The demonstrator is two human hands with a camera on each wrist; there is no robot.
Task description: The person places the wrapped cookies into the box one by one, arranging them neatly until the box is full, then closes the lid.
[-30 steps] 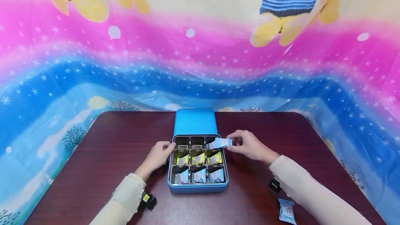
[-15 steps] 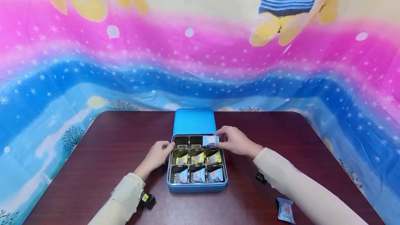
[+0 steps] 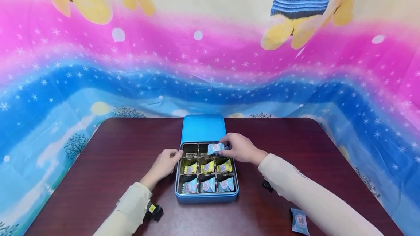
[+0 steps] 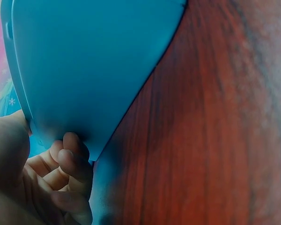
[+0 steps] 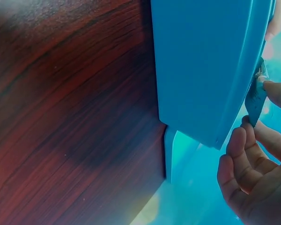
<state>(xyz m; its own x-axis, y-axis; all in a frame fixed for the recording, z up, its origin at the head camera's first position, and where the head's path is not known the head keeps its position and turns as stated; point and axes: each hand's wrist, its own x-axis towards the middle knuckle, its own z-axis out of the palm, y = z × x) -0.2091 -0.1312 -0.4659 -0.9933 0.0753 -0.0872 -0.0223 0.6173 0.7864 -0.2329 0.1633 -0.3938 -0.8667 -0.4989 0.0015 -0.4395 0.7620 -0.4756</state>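
A blue tin [image 3: 206, 199] with a black compartment tray stands on the table, its lid [image 3: 203, 128] swung open at the back. My right hand [image 3: 242, 148] pinches a light-blue wrapped candy [image 3: 214, 149] between thumb and fingers, above the back row around its middle compartment. In the right wrist view the candy [image 5: 256, 101] shows edge-on at the tin's rim. At the tin's left side, my left hand [image 3: 165, 164] holds the back left edge, thumb at the rim and fingers curled by the outer wall. Yellow candies [image 3: 207, 166] fill the middle row, blue candies [image 3: 208, 184] the front row.
Another blue candy [image 3: 299, 221] lies on the dark wooden table [image 3: 131, 145] at the front right, beside the right sleeve. A printed cloth [image 3: 210, 65] hangs behind the table. Black wrist cameras [image 3: 155, 211] sit beneath both forearms.
My right hand has carried the blue candy leftward from the tin's right rim to over the back row's middle. The left hand stays at the tin's left edge.
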